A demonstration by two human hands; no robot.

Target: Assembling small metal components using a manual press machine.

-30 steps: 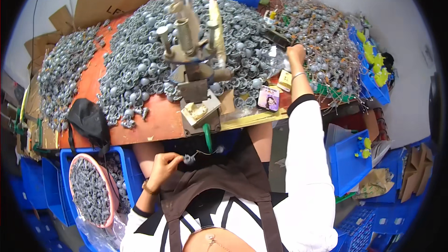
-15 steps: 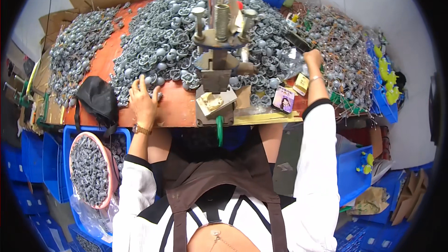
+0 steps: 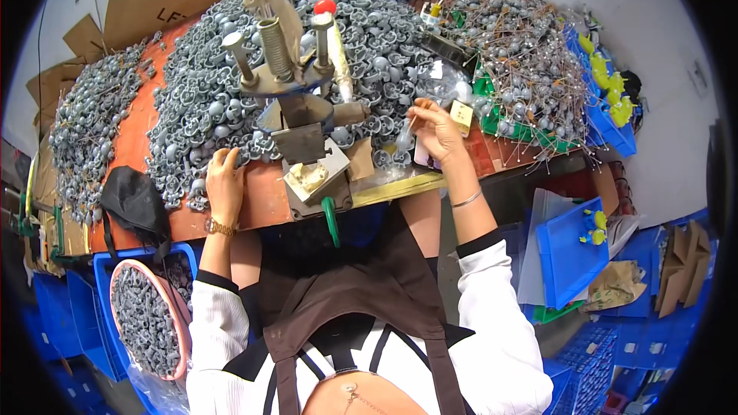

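Observation:
My left hand [image 3: 224, 190] is at the near edge of a large heap of grey cup-shaped plastic parts [image 3: 204, 81]. Its fingers are curled together, and whatever they hold is hidden. My right hand [image 3: 438, 137] is raised right of the bench press [image 3: 278, 50], fingers pinched on a thin pin that seems to carry a grey ball [image 3: 403, 141]. In the press's lower part, a pale block [image 3: 309, 177] sits on a metal base, below a dark metal jaw. A green curved handle [image 3: 330, 221] hangs from the base.
Balls on thin wire pins [image 3: 530, 69] lie heaped at the right, more [image 3: 92, 119] at the left. A black cap [image 3: 135, 204] lies near the left edge. Below stands a pink basket [image 3: 181, 315] of grey parts. A small yellow box [image 3: 460, 117] is beside my right hand.
My right hand has come back from the right-hand heap toward the press, with a pin in its fingers. My left hand's spread fingers have curled in. The whole view has tilted and shifted.

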